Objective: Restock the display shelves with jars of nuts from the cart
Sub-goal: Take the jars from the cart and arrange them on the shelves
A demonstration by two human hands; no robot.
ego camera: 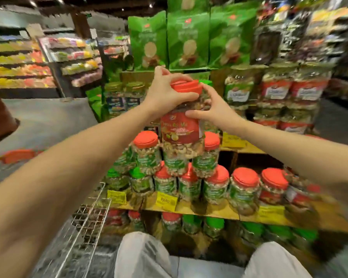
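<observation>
Red-lidded jar (181,127): left hand (165,95) clamps lid (187,87), right hand (211,109) grips shoulder, likely steadying it onto the stack (147,155)

We have 1 wide-angle view from the head, facing forward and down, close to the front edge of the display shelves (219,213); the cart (92,215) stands just left.

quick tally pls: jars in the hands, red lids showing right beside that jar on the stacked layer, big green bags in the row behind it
held jar: 1
red lids beside it: 2
green bags in that row: 3
total: 6
</observation>
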